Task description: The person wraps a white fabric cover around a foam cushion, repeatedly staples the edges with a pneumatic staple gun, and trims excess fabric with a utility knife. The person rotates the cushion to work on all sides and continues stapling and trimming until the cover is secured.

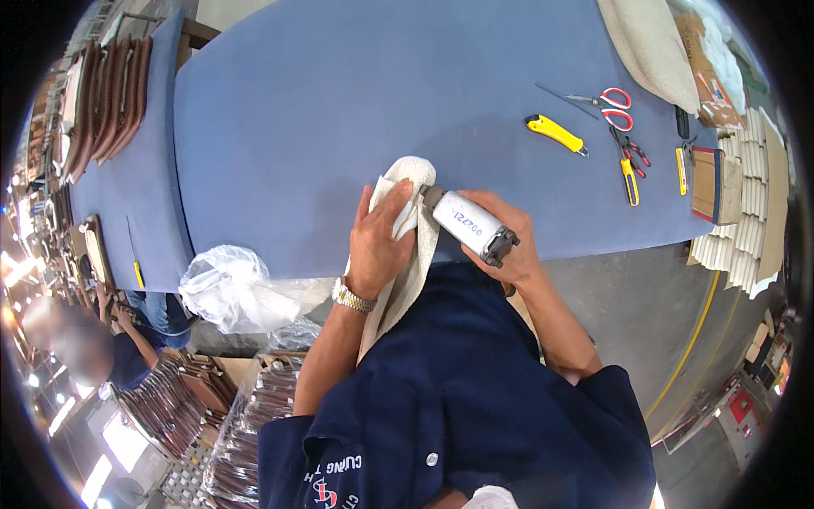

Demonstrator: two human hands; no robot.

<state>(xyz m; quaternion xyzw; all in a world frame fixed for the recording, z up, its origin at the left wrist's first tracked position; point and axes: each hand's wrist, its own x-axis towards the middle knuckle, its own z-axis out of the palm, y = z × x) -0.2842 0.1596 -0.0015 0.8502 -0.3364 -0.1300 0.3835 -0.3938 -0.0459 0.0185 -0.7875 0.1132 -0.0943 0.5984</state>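
My left hand (381, 242), with a metal watch at the wrist, grips the cream fabric-covered piece (405, 288) near its rounded far end. Its fingers press the folded fabric edge, and a white strip shows beside them. The piece hangs over the table's near edge toward my lap. My right hand (511, 237) is closed around what looks like a staple gun (469, 226), with a white cylindrical body and a dark end cap. The tool's nose points left at the fabric, close to my left fingertips. Its handle is hidden by my hand.
On the blue padded table (339, 102) lie red-handled scissors (614, 109), a yellow utility knife (555, 134), pliers (629, 157) and a yellow-handled screwdriver (630, 182). Clear plastic (229, 284) hangs at the left edge. A co-worker (127, 348) is at far left. Brown panels (106, 97) stand behind.
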